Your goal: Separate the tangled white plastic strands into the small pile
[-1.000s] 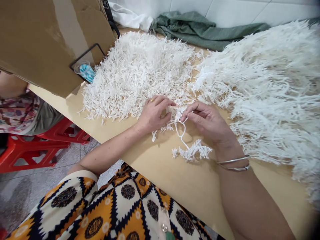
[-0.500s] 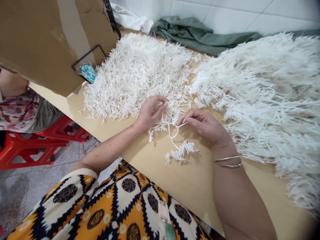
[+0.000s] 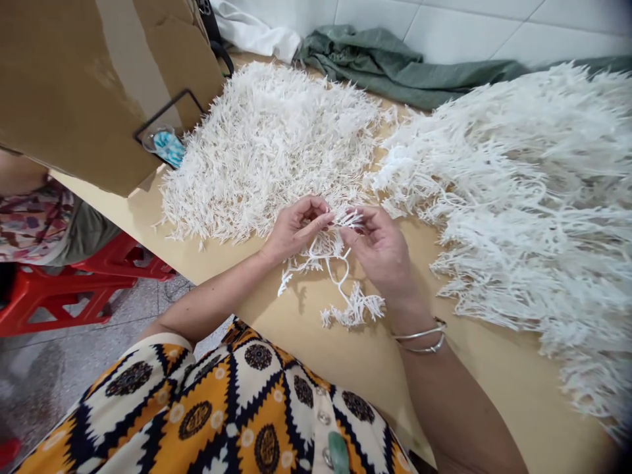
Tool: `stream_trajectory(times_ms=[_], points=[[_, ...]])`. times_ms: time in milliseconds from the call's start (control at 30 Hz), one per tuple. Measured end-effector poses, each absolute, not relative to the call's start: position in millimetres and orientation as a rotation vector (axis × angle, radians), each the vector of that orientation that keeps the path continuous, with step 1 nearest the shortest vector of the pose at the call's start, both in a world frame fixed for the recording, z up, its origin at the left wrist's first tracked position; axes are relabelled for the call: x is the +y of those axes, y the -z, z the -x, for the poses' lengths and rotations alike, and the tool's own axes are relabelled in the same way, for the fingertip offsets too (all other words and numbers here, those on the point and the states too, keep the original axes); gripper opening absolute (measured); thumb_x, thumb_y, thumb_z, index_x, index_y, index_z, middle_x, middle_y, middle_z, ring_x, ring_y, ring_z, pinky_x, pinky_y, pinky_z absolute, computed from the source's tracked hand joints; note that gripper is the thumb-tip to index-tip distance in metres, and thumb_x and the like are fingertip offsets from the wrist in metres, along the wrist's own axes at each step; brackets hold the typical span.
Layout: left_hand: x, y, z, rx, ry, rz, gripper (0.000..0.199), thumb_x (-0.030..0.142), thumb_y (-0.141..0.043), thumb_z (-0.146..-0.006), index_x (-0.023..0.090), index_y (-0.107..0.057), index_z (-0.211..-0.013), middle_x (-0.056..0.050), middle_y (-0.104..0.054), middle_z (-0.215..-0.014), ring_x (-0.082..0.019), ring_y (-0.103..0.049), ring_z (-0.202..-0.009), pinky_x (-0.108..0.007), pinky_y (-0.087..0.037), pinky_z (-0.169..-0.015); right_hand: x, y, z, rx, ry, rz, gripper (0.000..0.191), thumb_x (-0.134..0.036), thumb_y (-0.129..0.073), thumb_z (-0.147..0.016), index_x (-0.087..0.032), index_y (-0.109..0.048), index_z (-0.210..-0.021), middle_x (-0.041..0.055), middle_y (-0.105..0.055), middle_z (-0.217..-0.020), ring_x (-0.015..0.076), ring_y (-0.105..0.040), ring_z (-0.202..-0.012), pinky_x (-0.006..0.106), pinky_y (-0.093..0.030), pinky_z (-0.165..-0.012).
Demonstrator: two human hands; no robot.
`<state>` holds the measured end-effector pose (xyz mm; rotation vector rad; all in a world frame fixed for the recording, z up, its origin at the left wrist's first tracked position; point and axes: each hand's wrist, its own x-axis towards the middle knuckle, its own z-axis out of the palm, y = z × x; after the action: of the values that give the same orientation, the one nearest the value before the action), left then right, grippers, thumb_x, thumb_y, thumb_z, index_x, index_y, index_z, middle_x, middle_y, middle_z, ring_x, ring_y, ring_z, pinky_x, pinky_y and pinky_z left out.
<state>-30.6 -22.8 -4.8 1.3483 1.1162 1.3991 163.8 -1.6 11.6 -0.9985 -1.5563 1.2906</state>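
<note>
Both of my hands meet over the table's near side, around a white artificial foliage sprig [image 3: 348,218] with thin feathery tips. My left hand [image 3: 299,227] pinches its left end between thumb and fingers. From the right, my right hand [image 3: 378,247] has its thumb and fingers closed on the same sprig. Below them hangs or lies a thin white stem [image 3: 340,275], ending in a feathery tuft [image 3: 354,308] on the tabletop. Another feathery branch [image 3: 289,275] lies under my left hand. Just where these stems join is hidden by my fingers.
A heap of short white sprigs [image 3: 266,145] lies behind my hands, and longer white strands [image 3: 518,217] cover the right. At left stands a cardboard box [image 3: 89,85]. Green cloth [image 3: 375,62] lies along the wall. A seated person [image 3: 34,217] and red stools [image 3: 74,289] are at left.
My right hand has moved left, from the thin stem to the sprig beside my left hand. The left hand has shifted only slightly. The hanging tuft has moved a little left.
</note>
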Motion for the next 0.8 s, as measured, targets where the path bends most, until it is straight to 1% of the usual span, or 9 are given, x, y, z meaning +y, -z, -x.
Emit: stream_trajectory(times_ms=[67,133,167,200,267,333,433,567,800], points=[[-21.9,5.3,30.8,1.088,-1.383,-1.352,0.037,0.047,-0.082,-0.091,0.019,-0.066,-0.109,0.001,-0.068,-0.090,-0.006,-0.067,-0.073,-0.020,-0.057,-0.069,-2.1,-10.0,-161.9,-1.496,-1.278,1.052,0.017,-0.036,-0.078,-0.091,-0.028,-0.067,-0.101,-0.0010,-0.070,-0.094,0.0173,-0.066,-0.090,0.036,-0.056,-0.091],[-20.6,5.9,31.9,1.083,-1.361,-1.349,0.052,0.046,-0.091,-0.082,0.021,-0.065,-0.119,0.000,-0.070,-0.099,-0.007,-0.067,-0.074,-0.021,-0.057,-0.070,-1.2,-8.9,-161.7,-1.396,-1.316,1.072,0.015,-0.035,-0.077,-0.091,-0.029,-0.065,-0.097,-0.0017,-0.070,-0.091,0.0171,-0.068,-0.087,0.035,-0.057,-0.088],[-19.9,5.9,32.5,1.095,-1.337,-1.358,0.055,0.046,-0.093,-0.079,0.021,-0.066,-0.119,-0.001,-0.071,-0.101,-0.007,-0.067,-0.075,-0.022,-0.057,-0.070,-0.5,-8.4,-161.9,-1.338,-1.354,1.068,0.016,-0.035,-0.078,-0.090,-0.029,-0.065,-0.097,-0.0017,-0.071,-0.091,0.0173,-0.070,-0.088,0.035,-0.058,-0.089],[-19.2,5.6,33.0,1.113,-1.309,-1.384,0.051,0.047,-0.093,-0.079,0.021,-0.069,-0.115,-0.002,-0.072,-0.100,-0.007,-0.066,-0.074,-0.022,-0.055,-0.069,0.2,-8.0,-162.1,-1.285,-1.389,1.063,0.017,-0.035,-0.078,-0.089,-0.030,-0.064,-0.096,-0.0018,-0.072,-0.091,0.0173,-0.071,-0.089,0.035,-0.059,-0.090],[-18.1,4.3,33.7,1.169,-1.277,-1.479,0.036,0.050,-0.086,-0.086,0.019,-0.072,-0.098,-0.001,-0.071,-0.090,-0.008,-0.063,-0.072,-0.023,-0.051,-0.067,1.2,-7.4,-162.6,-1.223,-1.428,1.068,0.019,-0.034,-0.080,-0.086,-0.030,-0.065,-0.095,-0.0022,-0.072,-0.090,0.0171,-0.071,-0.087,0.035,-0.059,-0.091],[-17.6,2.5,34.1,1.213,-1.296,-1.586,0.033,0.049,-0.079,-0.093,0.018,-0.072,-0.085,-0.001,-0.069,-0.081,-0.008,-0.059,-0.071,-0.024,-0.047,-0.066,1.2,-7.2,-163.1,-1.228,-1.434,1.070,0.020,-0.034,-0.082,-0.085,-0.031,-0.066,-0.096,-0.0025,-0.071,-0.090,0.0167,-0.069,-0.086,0.034,-0.059,-0.090],[-18.0,0.7,34.3,1.225,-1.336,-1.651,0.030,0.047,-0.076,-0.096,0.019,-0.073,-0.086,-0.001,-0.069,-0.079,-0.009,-0.057,-0.069,-0.024,-0.046,-0.065,1.1,-6.6,-164.6,-1.271,-1.423,1.027,0.021,-0.033,-0.084,-0.085,-0.031,-0.069,-0.098,-0.0021,-0.070,-0.093,0.0164,-0.067,-0.088,0.034,-0.059,-0.092],[-18.6,0.5,34.0,1.228,-1.336,-1.656,0.029,0.046,-0.076,-0.096,0.019,-0.073,-0.086,-0.001,-0.070,-0.079,-0.008,-0.056,-0.067,-0.023,-0.044,-0.063,2.9,-3.1,-168.1,-1.284,-1.386,1.006,0.015,-0.039,-0.081,-0.090,-0.031,-0.071,-0.099,-0.0007,-0.072,-0.098,0.0175,-0.069,-0.092,0.037,-0.059,-0.096],[-20.1,-2.7,35.1,1.221,-1.342,-1.577,0.024,0.045,-0.079,-0.094,0.021,-0.080,-0.094,-0.002,-0.073,-0.084,-0.009,-0.059,-0.070,-0.024,-0.045,-0.064,3.0,-5.5,-171.4,-1.343,-1.347,1.059,0.012,-0.034,-0.081,-0.089,-0.030,-0.073,-0.096,0.0001,-0.075,-0.097,0.0181,-0.070,-0.094,0.039,-0.059,-0.096]])
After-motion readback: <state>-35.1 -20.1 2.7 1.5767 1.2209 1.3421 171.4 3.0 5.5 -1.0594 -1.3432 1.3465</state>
